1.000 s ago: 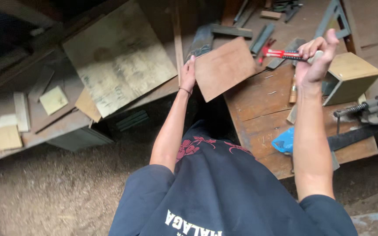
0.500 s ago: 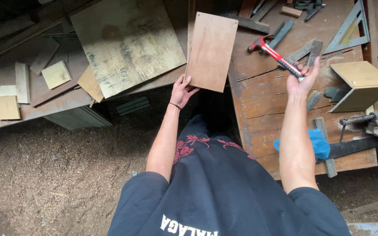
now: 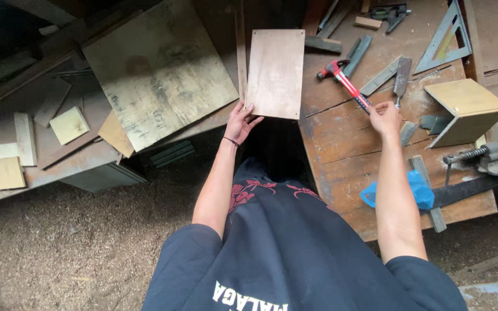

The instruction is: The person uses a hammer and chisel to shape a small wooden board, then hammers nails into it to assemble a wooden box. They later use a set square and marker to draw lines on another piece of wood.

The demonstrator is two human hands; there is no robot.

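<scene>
Now both my hands are busy: a plywood panel in the left, a hammer under the right.

My left hand (image 3: pixel 241 122) pinches the near edge of the brown plywood panel (image 3: pixel 276 72), fingers narrow on its lower left corner, the board lying flat across the gap between the cluttered left table (image 3: pixel 41 178) and the workbench (image 3: pixel 347 144). My right hand (image 3: pixel 385 116) rests on the handle end of the red hammer (image 3: pixel 346 84), fingers curled over it; I cannot tell whether they close fully. To do this well, I judge I should keep the panel's right edge seated on the bench. Against half a second ago, the panel has squared up and the hammer lies lower, flat on the bench. Just right sits an open wooden box (image 3: pixel 467 109); farther off, a metal set square (image 3: pixel 446 34).
</scene>
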